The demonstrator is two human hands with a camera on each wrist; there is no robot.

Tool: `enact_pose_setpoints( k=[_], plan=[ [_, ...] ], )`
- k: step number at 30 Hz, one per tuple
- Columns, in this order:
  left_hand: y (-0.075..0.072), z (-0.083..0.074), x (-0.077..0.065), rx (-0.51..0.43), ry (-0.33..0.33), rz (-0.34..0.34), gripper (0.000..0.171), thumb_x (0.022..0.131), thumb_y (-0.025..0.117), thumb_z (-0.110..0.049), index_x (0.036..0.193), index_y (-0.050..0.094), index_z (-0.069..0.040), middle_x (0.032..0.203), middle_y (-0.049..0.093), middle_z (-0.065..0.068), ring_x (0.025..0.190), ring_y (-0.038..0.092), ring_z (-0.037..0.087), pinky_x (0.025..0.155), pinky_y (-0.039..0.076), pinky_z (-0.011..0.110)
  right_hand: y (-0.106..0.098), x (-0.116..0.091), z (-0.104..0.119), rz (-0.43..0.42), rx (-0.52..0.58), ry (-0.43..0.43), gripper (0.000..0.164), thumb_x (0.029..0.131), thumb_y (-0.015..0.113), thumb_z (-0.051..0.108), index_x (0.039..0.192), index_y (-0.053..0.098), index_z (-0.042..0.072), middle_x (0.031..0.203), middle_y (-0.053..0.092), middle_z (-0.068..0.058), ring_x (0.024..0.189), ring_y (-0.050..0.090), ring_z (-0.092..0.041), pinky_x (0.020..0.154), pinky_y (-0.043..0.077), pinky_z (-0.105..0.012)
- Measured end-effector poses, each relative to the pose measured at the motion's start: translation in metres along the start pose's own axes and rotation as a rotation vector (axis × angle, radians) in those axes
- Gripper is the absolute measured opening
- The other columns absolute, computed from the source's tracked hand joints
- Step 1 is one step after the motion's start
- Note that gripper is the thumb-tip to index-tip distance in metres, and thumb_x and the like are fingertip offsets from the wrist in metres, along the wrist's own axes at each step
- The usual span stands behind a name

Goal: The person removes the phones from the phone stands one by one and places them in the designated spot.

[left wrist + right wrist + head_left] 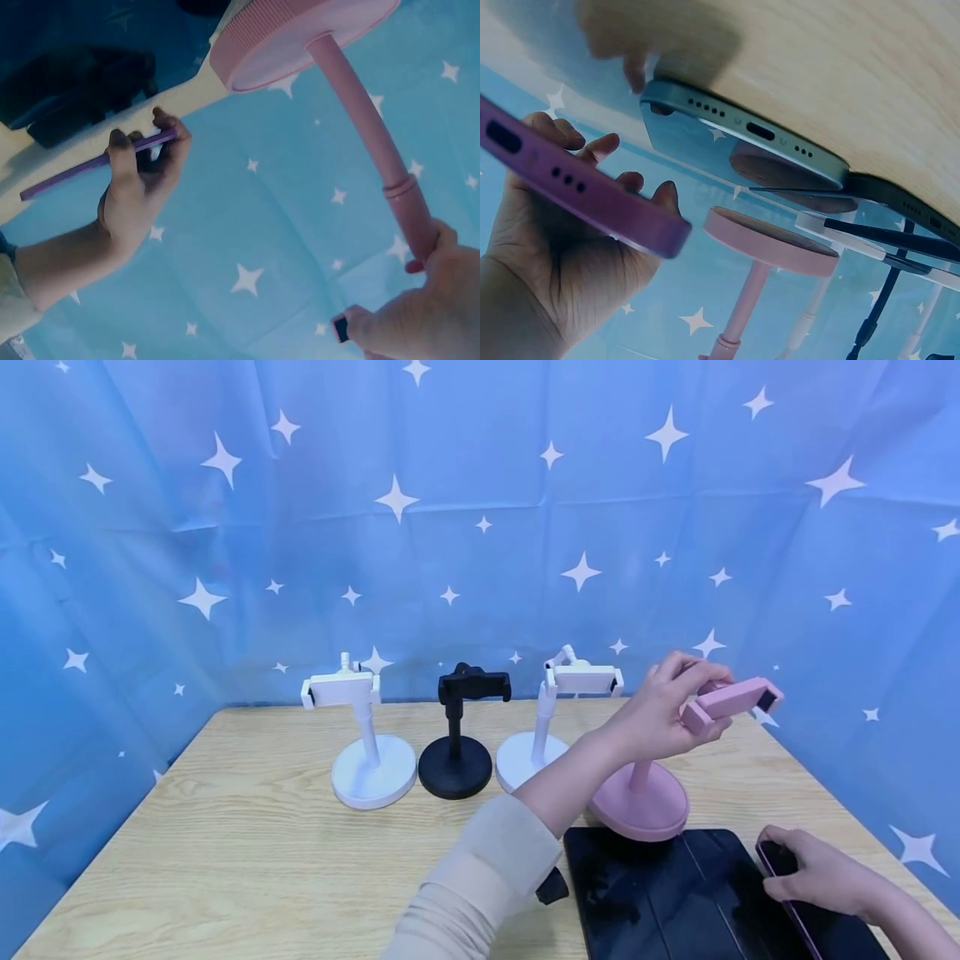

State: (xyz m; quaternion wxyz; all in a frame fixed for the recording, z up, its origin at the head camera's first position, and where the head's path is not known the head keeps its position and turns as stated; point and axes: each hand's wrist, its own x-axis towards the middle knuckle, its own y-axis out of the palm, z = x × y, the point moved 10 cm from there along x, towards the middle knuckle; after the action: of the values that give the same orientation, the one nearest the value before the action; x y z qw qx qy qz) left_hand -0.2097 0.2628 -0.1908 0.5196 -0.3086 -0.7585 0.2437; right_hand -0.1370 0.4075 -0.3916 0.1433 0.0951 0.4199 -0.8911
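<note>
My left hand (663,706) grips the upper part of a pink phone stand (645,814), just under its clamp. The stand's round base sits at the back edge of the dark phones (675,893), which lie side by side on the table. At the right, my right hand (817,870) holds a purple-edged phone (592,191) by its sides, fingers on one edge and thumb on the other. In the right wrist view, this phone is raised and tilted beside a green-edged phone (750,129).
Along the back of the wooden table (247,852) stand a white phone stand (373,777), a black one (454,772) and a second white one (521,756). A small dark object (552,887) shows beside my left sleeve. A blue star-patterned curtain (480,552) hangs behind.
</note>
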Motion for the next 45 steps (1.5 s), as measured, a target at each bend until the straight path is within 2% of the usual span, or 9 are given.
enact_pose_setpoints(
  k=[3, 10, 14, 18, 23, 29, 35, 41, 45],
  plan=[
    [0.009, 0.008, 0.001, 0.029, -0.033, 0.019, 0.041, 0.084, 0.065, -0.024, 0.122, 0.05, -0.017, 0.119, 0.044, 0.001, 0.112, 0.036, 0.006, 0.088, 0.022, 0.008, 0.003, -0.003, -0.001, 0.007, 0.019, -0.024, 0.02, 0.08, 0.057, 0.002, 0.097, 0.047, -0.003, 0.076, 0.046, -0.003, 0.065, 0.042, -0.006, 0.054, 0.031, -0.026],
    [0.024, 0.021, 0.001, 0.077, -0.033, 0.036, 0.041, 0.085, 0.063, -0.025, 0.123, 0.05, -0.018, 0.123, 0.042, 0.002, 0.113, 0.036, 0.01, 0.088, 0.024, 0.011, 0.004, -0.003, 0.001, -0.017, 0.038, -0.029, 0.019, 0.078, 0.057, 0.001, 0.093, 0.048, -0.002, 0.075, 0.048, -0.002, 0.062, 0.043, -0.004, 0.052, 0.031, -0.024],
    [0.033, 0.029, 0.002, 0.065, -0.059, 0.067, 0.04, 0.087, 0.062, -0.026, 0.124, 0.049, -0.02, 0.126, 0.04, 0.002, 0.111, 0.034, 0.01, 0.082, 0.026, 0.01, 0.0, -0.001, -0.004, -0.035, -0.004, 0.039, 0.026, 0.078, 0.059, 0.004, 0.1, 0.048, -0.004, 0.084, 0.049, -0.008, 0.076, 0.046, -0.017, 0.059, 0.034, -0.029],
    [0.037, 0.036, 0.003, 0.064, -0.085, 0.059, 0.04, 0.086, 0.062, -0.026, 0.124, 0.049, -0.02, 0.127, 0.04, 0.002, 0.112, 0.034, 0.011, 0.082, 0.026, 0.009, -0.004, 0.002, -0.011, -0.06, -0.041, 0.112, 0.038, 0.078, 0.063, 0.008, 0.109, 0.047, -0.008, 0.099, 0.05, -0.017, 0.089, 0.042, -0.034, 0.067, 0.038, -0.039],
    [0.038, 0.043, 0.006, 0.09, -0.097, 0.041, 0.041, 0.086, 0.062, -0.028, 0.125, 0.049, -0.02, 0.127, 0.04, 0.002, 0.111, 0.035, 0.011, 0.082, 0.024, 0.009, -0.003, 0.004, -0.013, -0.06, -0.066, 0.105, 0.037, 0.077, 0.064, 0.009, 0.107, 0.048, -0.006, 0.1, 0.05, -0.017, 0.09, 0.043, -0.034, 0.069, 0.04, -0.042],
    [0.039, 0.05, 0.01, 0.092, -0.126, 0.034, 0.042, 0.086, 0.063, -0.028, 0.125, 0.049, -0.021, 0.128, 0.04, 0.002, 0.107, 0.037, 0.013, 0.078, 0.027, 0.01, -0.003, 0.005, -0.018, -0.048, -0.044, 0.143, 0.039, 0.077, 0.063, 0.009, 0.109, 0.048, -0.007, 0.105, 0.049, -0.022, 0.093, 0.041, -0.037, 0.072, 0.041, -0.045],
    [0.038, 0.056, 0.009, 0.078, -0.155, 0.052, 0.04, 0.087, 0.061, -0.03, 0.124, 0.05, -0.022, 0.13, 0.039, -0.001, 0.108, 0.037, 0.011, 0.079, 0.029, 0.012, -0.001, 0.008, -0.019, -0.029, -0.021, 0.114, 0.035, 0.078, 0.063, 0.008, 0.107, 0.048, -0.005, 0.101, 0.048, -0.017, 0.09, 0.041, -0.035, 0.067, 0.036, -0.041],
    [0.036, 0.058, 0.007, 0.058, -0.179, 0.038, 0.042, 0.086, 0.063, -0.035, 0.124, 0.051, -0.024, 0.132, 0.039, -0.003, 0.111, 0.038, 0.01, 0.084, 0.031, 0.013, -0.002, 0.01, -0.019, -0.024, -0.04, 0.051, 0.033, 0.079, 0.064, 0.009, 0.104, 0.048, -0.004, 0.099, 0.049, -0.016, 0.088, 0.042, -0.031, 0.065, 0.035, -0.039],
    [0.038, 0.06, 0.009, 0.042, -0.209, 0.036, 0.046, 0.084, 0.063, -0.038, 0.127, 0.051, -0.026, 0.135, 0.038, -0.003, 0.119, 0.036, 0.009, 0.093, 0.03, 0.015, -0.003, 0.009, -0.018, -0.022, -0.036, -0.014, 0.023, 0.081, 0.062, 0.007, 0.097, 0.049, -0.001, 0.09, 0.048, -0.009, 0.079, 0.044, -0.013, 0.06, 0.033, -0.03]
  ],
)
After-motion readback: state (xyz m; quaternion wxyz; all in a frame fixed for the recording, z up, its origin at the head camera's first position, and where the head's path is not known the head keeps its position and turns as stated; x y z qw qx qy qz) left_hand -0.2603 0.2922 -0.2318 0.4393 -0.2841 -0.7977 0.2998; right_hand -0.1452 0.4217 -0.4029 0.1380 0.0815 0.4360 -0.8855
